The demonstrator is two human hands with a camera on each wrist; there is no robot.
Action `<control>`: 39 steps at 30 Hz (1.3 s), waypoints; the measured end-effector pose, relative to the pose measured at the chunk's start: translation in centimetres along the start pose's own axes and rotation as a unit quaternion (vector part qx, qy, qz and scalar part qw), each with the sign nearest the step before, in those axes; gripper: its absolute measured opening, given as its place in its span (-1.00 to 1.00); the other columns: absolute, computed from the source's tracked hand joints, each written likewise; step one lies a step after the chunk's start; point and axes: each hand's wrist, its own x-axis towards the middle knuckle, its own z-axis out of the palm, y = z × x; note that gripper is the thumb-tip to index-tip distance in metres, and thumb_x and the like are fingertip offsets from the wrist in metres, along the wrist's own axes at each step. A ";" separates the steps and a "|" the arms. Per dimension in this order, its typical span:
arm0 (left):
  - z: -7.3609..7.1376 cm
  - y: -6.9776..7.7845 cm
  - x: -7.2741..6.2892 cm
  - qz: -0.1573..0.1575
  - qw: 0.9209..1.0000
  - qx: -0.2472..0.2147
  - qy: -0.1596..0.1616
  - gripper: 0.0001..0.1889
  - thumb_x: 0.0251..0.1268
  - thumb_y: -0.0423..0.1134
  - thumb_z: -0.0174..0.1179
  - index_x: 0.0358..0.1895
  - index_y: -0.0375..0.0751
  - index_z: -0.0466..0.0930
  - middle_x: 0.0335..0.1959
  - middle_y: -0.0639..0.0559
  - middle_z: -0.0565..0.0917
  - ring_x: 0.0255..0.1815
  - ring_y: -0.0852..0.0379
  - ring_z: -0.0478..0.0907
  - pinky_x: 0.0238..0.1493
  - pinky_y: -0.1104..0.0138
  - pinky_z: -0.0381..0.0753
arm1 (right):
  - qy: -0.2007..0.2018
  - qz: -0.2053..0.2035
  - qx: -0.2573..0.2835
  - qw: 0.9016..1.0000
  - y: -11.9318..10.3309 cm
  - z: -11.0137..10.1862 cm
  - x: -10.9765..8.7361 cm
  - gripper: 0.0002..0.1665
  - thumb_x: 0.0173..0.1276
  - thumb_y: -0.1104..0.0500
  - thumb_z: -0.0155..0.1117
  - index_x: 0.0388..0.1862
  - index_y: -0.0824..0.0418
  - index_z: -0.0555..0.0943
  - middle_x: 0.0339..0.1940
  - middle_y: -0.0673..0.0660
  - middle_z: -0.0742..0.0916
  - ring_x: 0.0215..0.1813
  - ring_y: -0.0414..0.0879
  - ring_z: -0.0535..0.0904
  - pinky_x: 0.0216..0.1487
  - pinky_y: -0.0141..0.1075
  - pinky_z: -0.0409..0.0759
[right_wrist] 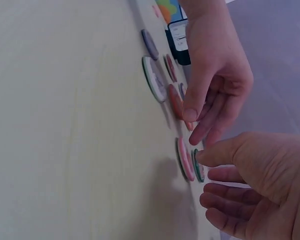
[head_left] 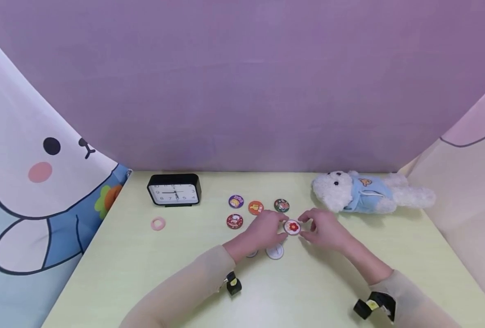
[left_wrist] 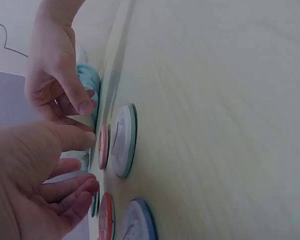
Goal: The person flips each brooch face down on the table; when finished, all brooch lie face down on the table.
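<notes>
A round button badge with a red flower [head_left: 292,227] lies face up on the table between my two hands. My left hand [head_left: 264,228] is at its left side, thumb and fingers spread apart and loosely bent. On its other side my right hand [head_left: 324,229] has its thumb and fingertips close to the rim. In the right wrist view the flower badge [right_wrist: 186,159] sits below the fingertips, flat on the table. Nearer me lies a face-down badge [head_left: 274,251] with its pin back showing; another face-down badge [head_left: 252,253] is partly hidden under my left wrist.
Beyond my hands lie a purple badge [head_left: 236,201], an orange badge [head_left: 256,207], a green badge [head_left: 281,205] and a red badge [head_left: 234,221]. A black clock [head_left: 174,190] and pink ring [head_left: 158,223] are at left. A plush toy [head_left: 369,193] lies at back right.
</notes>
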 end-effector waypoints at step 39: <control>-2.8 0.2 -0.3 0.065 0.972 -0.118 0.192 -0.48 0.40 -0.18 0.44 0.41 -0.04 0.63 0.20 -0.01 0.70 0.19 0.07 0.60 0.08 0.41 0.72 | 0.179 -0.050 0.055 0.981 -0.7 -0.7 0.6 -0.85 0.45 0.34 0.40 -0.07 0.17 0.77 -0.31 0.03 0.86 -0.54 -0.37 0.46 -0.52 -0.44 0.48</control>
